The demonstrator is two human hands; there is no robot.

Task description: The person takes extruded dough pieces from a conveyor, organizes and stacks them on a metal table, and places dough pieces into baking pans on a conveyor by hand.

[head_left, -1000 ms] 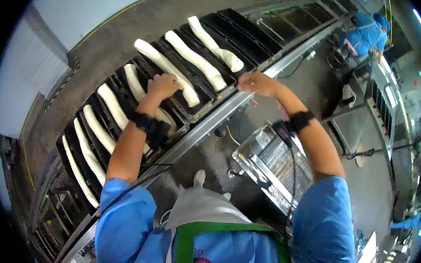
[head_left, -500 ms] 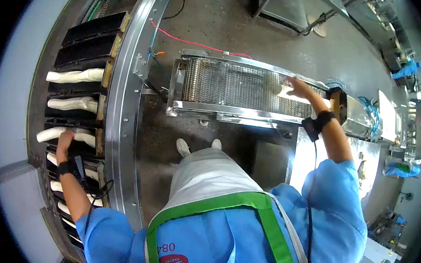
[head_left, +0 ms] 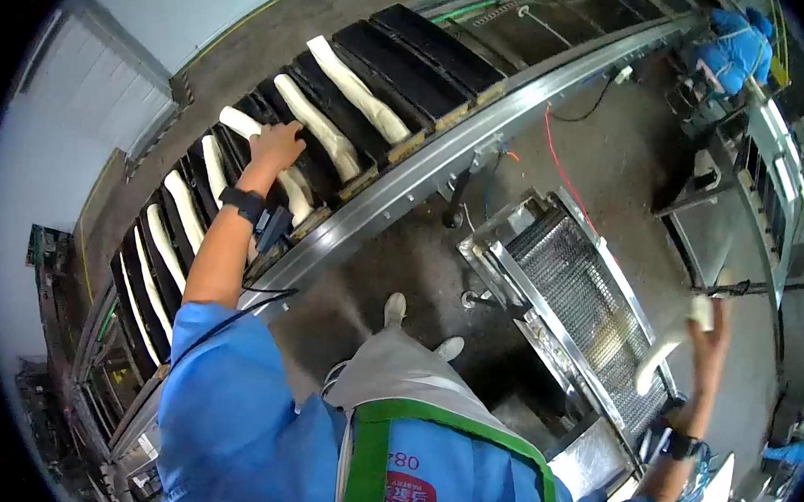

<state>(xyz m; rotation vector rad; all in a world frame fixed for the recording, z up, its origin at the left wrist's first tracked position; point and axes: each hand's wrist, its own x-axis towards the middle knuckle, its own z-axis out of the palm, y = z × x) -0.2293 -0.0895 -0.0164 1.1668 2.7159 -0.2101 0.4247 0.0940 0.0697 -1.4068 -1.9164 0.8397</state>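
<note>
My left hand (head_left: 276,147) lies across a long white dough strip (head_left: 240,122) in one of the black trays on the left-hand line. Its fingers curl over the strip's middle and hide that part. Over the far side of the mesh conveyor, my right hand (head_left: 710,343) grips another dough strip (head_left: 660,358), which hangs bent, one end above the fingers and the other drooping towards the mesh. Beside my left hand, more dough strips (head_left: 317,126) lie singly in neighbouring black trays (head_left: 407,67).
A metal rail (head_left: 407,181) edges the tray line. The mesh conveyor (head_left: 579,284) stands to the right on a metal frame, with a red hose (head_left: 560,160) behind it. A person in blue (head_left: 734,51) is at the far right. My shoes (head_left: 395,309) are on the floor between.
The view has turned towards the tray line. My right hand has raised its dough strip off the conveyor mesh. My left hand is still on a strip in a tray.
</note>
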